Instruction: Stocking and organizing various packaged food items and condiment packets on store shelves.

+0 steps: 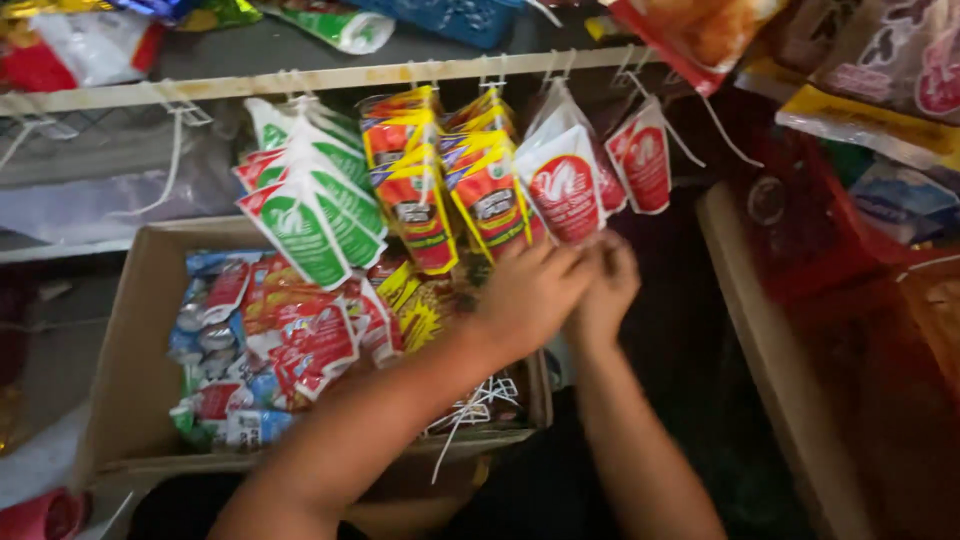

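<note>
Sachets, red and white (566,190), hang in a bunch from a hook on the wooden rail (300,80), far centre. Both hands meet just under them: left hand (530,295) and right hand (605,285) pinch the bunch's lower edges, fingers curled. Best handled by steadying the strip low, not tugging the hook. Pouches glossy, pointed, overlapping. Left: yellow-red sachets (415,185), green ones (315,215); nearer, cardboard box (135,330) of packets.

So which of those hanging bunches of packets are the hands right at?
The red-and-white pouches, fourth bunch along. Both hands meet at their lower edge; the green-and-white and yellow-red bunches hang untouched.
</note>
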